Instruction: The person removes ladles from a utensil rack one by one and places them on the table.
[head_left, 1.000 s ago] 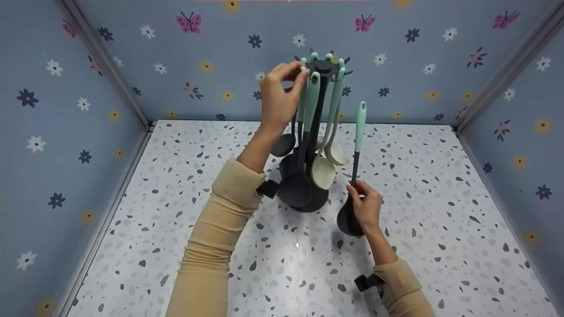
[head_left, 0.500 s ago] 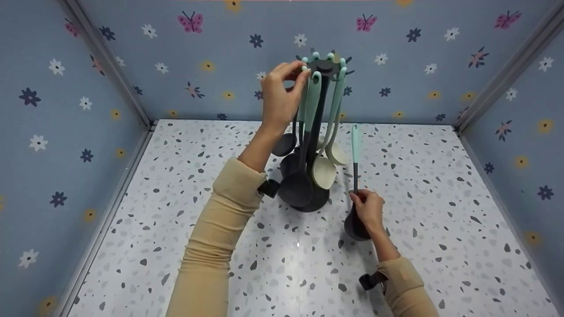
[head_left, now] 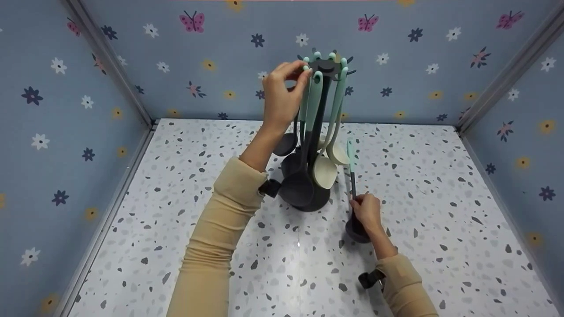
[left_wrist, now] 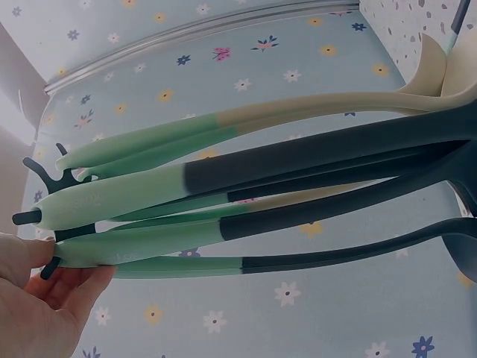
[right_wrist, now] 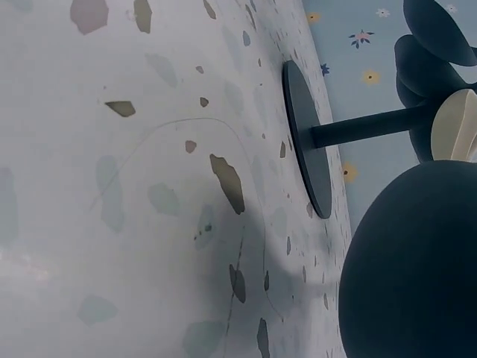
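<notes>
A dark utensil stand [head_left: 325, 66] carries several hanging kitchen utensils with mint handles, some with black heads, others cream. At its top my left hand [head_left: 282, 97] pinches the handle end of a dark-shafted utensil [left_wrist: 149, 245] beside its hook, thumb and fingers at the tip in the left wrist view. To the right of the stand, my right hand [head_left: 368, 211] holds a black ladle [head_left: 351, 158] by the lower shaft near the bowl. Its mint handle points away toward the back wall. The ladle's bowl [right_wrist: 417, 268] fills the right wrist view's lower right; no fingers show there.
The stand's round base [right_wrist: 307, 138] rests on the white speckled table [head_left: 423, 198]. Blue flowered panels [head_left: 220, 57] close off the back and both sides. A cream spoon [head_left: 325, 172] hangs on the side of the stand nearer the ladle.
My right hand has moved slightly down toward the table's front, and the ladle's handle end has tipped lower and leftward, toward the stand. The left hand keeps its pinch at the same spot.
</notes>
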Available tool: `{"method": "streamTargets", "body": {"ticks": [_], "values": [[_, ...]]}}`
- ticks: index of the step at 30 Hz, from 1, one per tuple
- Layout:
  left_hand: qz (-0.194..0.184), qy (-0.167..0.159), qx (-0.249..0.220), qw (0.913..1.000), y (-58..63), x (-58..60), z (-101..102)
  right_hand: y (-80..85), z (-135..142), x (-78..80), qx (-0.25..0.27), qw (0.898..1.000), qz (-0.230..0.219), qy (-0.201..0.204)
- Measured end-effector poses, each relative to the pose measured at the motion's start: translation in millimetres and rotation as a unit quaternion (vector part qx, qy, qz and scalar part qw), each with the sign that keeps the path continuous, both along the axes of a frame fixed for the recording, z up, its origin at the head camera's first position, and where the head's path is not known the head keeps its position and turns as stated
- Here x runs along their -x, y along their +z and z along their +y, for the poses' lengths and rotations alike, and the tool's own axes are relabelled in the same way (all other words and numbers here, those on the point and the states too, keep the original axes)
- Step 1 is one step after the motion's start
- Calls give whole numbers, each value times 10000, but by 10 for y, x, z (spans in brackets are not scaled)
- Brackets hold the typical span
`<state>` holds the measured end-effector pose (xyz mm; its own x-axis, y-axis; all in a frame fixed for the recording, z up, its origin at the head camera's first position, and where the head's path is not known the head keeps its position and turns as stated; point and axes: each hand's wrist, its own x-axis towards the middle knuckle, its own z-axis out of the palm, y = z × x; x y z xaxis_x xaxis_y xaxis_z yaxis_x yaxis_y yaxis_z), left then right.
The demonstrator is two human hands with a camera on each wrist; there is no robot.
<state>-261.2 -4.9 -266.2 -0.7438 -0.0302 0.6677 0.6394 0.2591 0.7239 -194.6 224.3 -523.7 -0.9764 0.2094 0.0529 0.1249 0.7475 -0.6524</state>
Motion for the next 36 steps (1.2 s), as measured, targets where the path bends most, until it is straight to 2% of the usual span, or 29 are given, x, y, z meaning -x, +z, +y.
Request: {"method": "streamTargets", "body": {"ticks": [10, 23, 36], "values": [[-14, -16, -56, 10000, -4, -3, 0, -70, -28, 4, -210, 9983, -546, -68], [11, 37, 30, 10000, -2, -1, 1, -163, -61, -5, -565, 9936, -964, -153], [-22, 68, -41, 10000, 1, 1, 7, -180, -100, 19, -846, 9904, -1075, -183]]}}
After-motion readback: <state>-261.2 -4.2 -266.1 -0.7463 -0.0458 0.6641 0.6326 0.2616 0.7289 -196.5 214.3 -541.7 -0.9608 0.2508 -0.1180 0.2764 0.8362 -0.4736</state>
